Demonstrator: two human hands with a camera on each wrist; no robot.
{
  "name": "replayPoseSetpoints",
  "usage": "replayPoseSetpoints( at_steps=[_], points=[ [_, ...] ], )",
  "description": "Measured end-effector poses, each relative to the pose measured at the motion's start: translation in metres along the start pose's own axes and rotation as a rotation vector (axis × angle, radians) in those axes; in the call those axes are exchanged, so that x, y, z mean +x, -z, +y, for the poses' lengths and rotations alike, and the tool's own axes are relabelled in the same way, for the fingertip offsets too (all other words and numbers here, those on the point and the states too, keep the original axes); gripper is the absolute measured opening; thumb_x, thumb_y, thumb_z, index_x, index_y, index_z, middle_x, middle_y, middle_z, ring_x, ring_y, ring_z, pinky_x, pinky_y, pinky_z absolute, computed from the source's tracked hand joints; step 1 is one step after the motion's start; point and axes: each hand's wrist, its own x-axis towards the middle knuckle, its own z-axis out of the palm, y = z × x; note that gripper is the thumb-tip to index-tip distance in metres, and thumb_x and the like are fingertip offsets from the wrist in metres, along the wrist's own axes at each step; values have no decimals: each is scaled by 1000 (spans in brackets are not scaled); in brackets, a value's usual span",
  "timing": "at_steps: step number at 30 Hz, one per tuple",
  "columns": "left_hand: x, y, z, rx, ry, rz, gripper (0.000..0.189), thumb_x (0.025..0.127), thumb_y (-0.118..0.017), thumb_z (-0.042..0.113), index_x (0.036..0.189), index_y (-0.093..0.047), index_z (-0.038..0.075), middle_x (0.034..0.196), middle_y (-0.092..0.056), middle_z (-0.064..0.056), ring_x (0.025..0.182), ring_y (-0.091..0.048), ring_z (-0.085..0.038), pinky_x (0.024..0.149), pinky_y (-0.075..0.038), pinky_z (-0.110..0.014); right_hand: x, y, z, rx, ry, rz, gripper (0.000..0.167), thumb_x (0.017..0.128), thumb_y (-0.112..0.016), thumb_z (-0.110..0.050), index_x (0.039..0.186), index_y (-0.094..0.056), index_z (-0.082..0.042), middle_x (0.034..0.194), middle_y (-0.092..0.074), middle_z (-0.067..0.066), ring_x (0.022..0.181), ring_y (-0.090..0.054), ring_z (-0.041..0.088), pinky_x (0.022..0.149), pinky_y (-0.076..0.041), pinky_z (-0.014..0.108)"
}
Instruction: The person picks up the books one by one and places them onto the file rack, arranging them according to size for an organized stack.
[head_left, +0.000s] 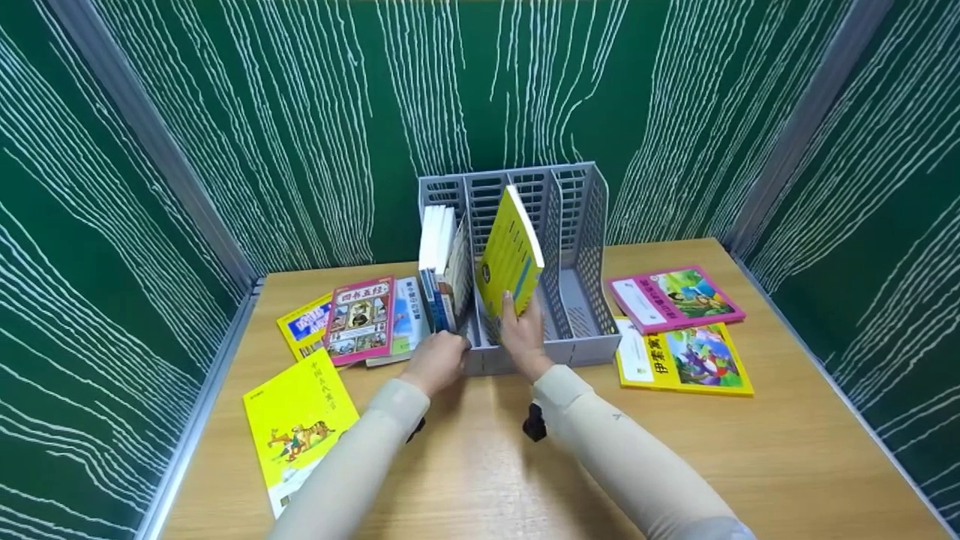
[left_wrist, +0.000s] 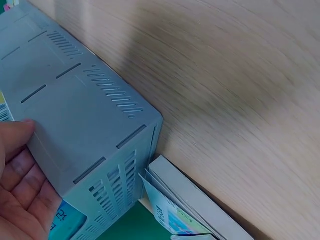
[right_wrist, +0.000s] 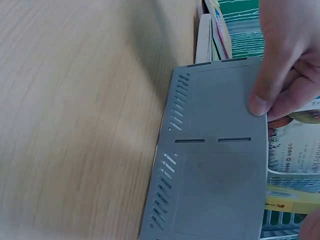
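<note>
Probably the yellow book (head_left: 508,262) is light, bendy, bit slippery; R grip (head_left: 523,334) pinches it nr. bottom, prob. good place; L grip (head_left: 437,360) pinches rack (head_left: 589,351) at front edge.

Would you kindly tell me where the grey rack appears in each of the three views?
Head: the grey rack stands near the centre, beyond the forearms.
Left wrist: the grey rack fills much of the left half.
Right wrist: the grey rack runs from the centre rightward, reaching the bottom edge.
Shared landmark: the left hand, gripping its front edge.
</note>
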Motion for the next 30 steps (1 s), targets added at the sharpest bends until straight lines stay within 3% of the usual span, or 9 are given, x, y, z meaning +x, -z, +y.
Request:
replayPoseSetpoints(
  at_steps=[5, 12, 17, 19, 24, 27, 30],
  points=[
    [1, -2, -3, 6, -48, 28, 18, 102, -67, 5, 89, -80, 3, 85, -80, -14, 78, -78, -32, 74, -66, -46, 1, -3, 3, 39, 11, -92, 41, 112, -52, -7, 150, -52, 9, 148, -62, 31, 140, -61, 46, 120, -49, 58],
    [3, -3, -5, 12, -43, 12, 17, 102, -68, 7, 90, -80, 3, 86, -80, -15, 79, -78, -33, 76, -66, -47, 1, -7, -3, 43, 9, -247, 43, 108, -53, -3, 149, -54, 10, 146, -63, 32, 141, -58, 46, 123, -44, 59],
    [2, -7, -8, 37, -73, 74, 19, 100, -69, 7, 83, -77, 3, 82, -79, -15, 77, -77, -36, 74, -64, -50, 6, -4, -1, -59, 6, -354, 47, 103, -52, 1, 149, -54, 8, 142, -65, 31, 135, -62, 44, 119, -48, 59],
    [1, -8, -8, 43, -89, 100, 20, 99, -69, 7, 81, -76, 3, 81, -78, -16, 75, -76, -37, 73, -63, -52, 9, -1, 0, -117, -1, -426, 52, 98, -52, 4, 151, -51, 8, 140, -65, 32, 130, -63, 42, 116, -49, 59],
    [-1, -8, -7, 27, -103, 91, 20, 100, -68, 5, 82, -77, 3, 79, -78, -15, 73, -76, -34, 70, -63, -48, 18, 7, 1, -188, -3, -635, 67, 87, -48, 13, 154, -44, 12, 139, -61, 36, 125, -61, 41, 112, -51, 59],
    [-1, -8, -7, 37, -108, 86, 21, 101, -67, 5, 83, -77, 2, 80, -79, -14, 73, -76, -33, 70, -64, -47, 23, 10, 1, -176, 15, -725, 66, 89, -49, 16, 155, -41, 13, 144, -59, 38, 134, -60, 48, 115, -52, 58],
    [-1, -7, -6, 39, -104, 76, 22, 103, -65, 7, 86, -78, 2, 82, -79, -15, 74, -77, -33, 71, -64, -46, 28, 12, 2, -173, 5, -747, 62, 99, -53, 14, 160, -41, 8, 148, -59, 36, 139, -59, 51, 114, -54, 58]
  ],
)
